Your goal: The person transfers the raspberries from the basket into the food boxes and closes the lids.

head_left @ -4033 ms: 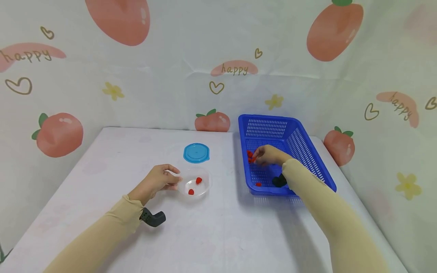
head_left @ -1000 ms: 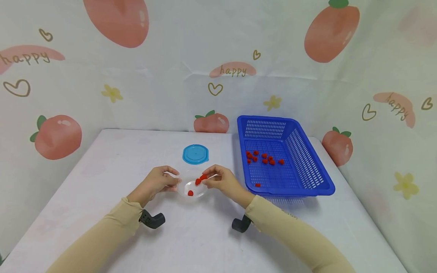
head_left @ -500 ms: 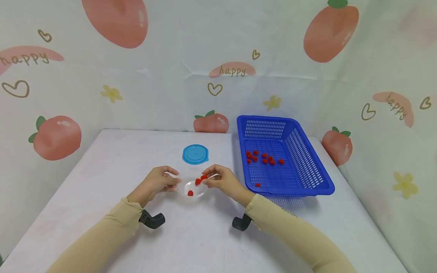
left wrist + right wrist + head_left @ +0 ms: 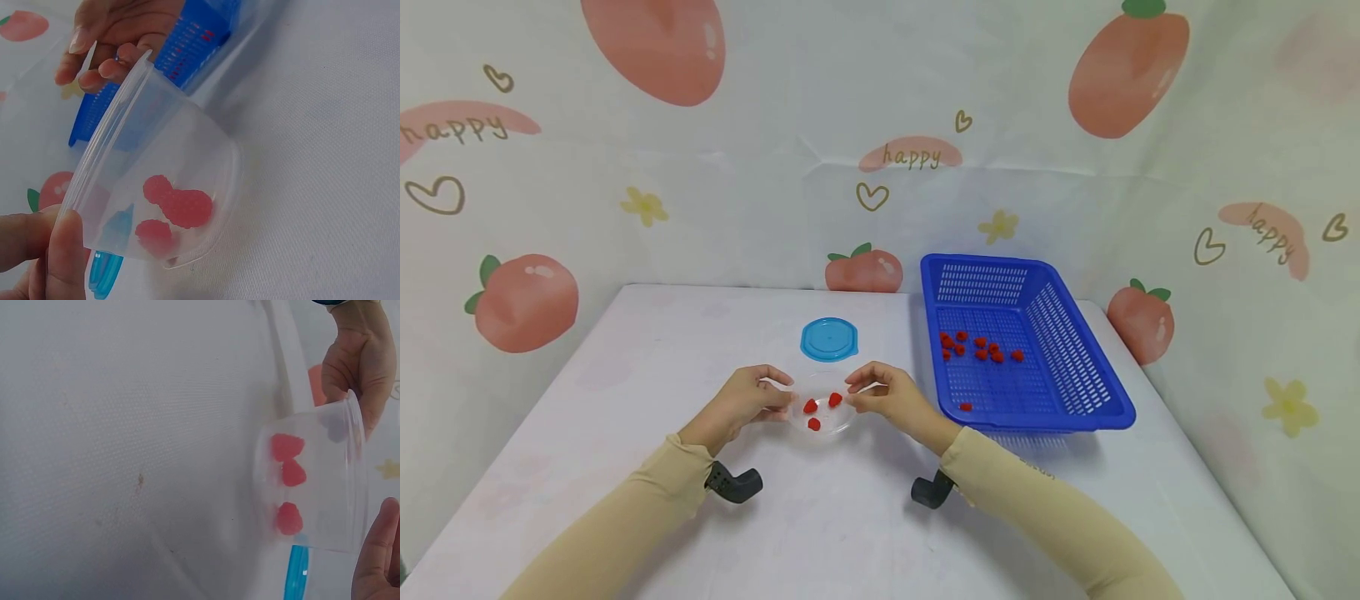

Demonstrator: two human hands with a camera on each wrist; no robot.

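My left hand pinches the left rim of a clear plastic tub between thumb and fingers. Three red raspberries lie at the bottom of the tub, seen through its wall in both wrist views. Over the tub's right rim hovers my right hand, fingers relaxed and a little apart, with nothing between them. Part of its palm and fingers shows beyond the rim in the left wrist view.
Behind the tub lies a round blue lid on the white table. On the right stands a blue slotted basket; several raspberries are spread along its left half, and a lone red piece lies near its front corner.
My right hand came from the basket to the tub with a raspberry and has now let it go; it dropped in beside the other two. My left hand stayed on the rim.
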